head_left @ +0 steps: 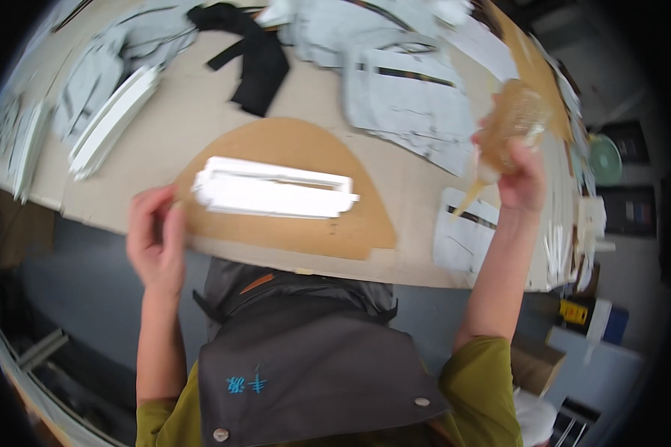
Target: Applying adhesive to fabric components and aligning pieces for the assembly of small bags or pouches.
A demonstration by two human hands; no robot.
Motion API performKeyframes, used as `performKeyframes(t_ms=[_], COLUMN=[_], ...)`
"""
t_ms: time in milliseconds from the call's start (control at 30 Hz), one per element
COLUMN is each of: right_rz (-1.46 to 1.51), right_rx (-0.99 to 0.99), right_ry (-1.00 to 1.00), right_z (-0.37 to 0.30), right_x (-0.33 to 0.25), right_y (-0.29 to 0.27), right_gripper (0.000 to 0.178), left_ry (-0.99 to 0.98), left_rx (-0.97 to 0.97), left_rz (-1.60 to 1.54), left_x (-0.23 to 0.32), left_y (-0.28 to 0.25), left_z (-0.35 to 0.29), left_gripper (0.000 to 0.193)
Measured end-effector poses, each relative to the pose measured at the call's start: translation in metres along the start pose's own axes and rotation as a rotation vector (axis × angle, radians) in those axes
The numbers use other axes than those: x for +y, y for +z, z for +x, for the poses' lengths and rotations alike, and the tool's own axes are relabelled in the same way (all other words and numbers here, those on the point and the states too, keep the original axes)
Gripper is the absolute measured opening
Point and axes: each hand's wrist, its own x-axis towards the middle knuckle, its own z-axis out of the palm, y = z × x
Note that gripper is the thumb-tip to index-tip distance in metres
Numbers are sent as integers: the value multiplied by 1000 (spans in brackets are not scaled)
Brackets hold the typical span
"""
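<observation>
A brown half-oval cardboard piece [276,141] lies on the table in front of me. On it rests a long white stack of flat pieces [268,199] with a slot along it. My left hand [156,231] pinches the cardboard's left edge between thumb and fingers. Raised at the right, my right hand [525,175] is wrapped round a clear squeeze bottle [516,123] filled with amber liquid, likely glue. Its narrow nozzle points down and left, above a small pale fabric piece [447,238] with a dark strip. The bottle is slightly blurred.
Pale grey fabric panels [410,112] with dark zip strips lie across the far side of the table [156,134]. Black fabric [265,71] sits at the back centre. White strip bundles [112,127] lie at the left. Beyond the right edge is a green round object [605,159].
</observation>
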Motion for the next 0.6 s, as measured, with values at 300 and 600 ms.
performKeyframes(t_ms=[300,600], right_rz=[-615,-1131], right_rx=[518,392], right_ry=[330,669], right_z=[-121,-189], right_x=[-68,-11], right_y=[-203,-253], right_gripper=[52,65], left_ry=[465,510], left_rx=[-472,-616], left_rz=[391,519], left_x=[81,89], left_y=[20,63], left_z=[14,25], left_gripper=[27,32])
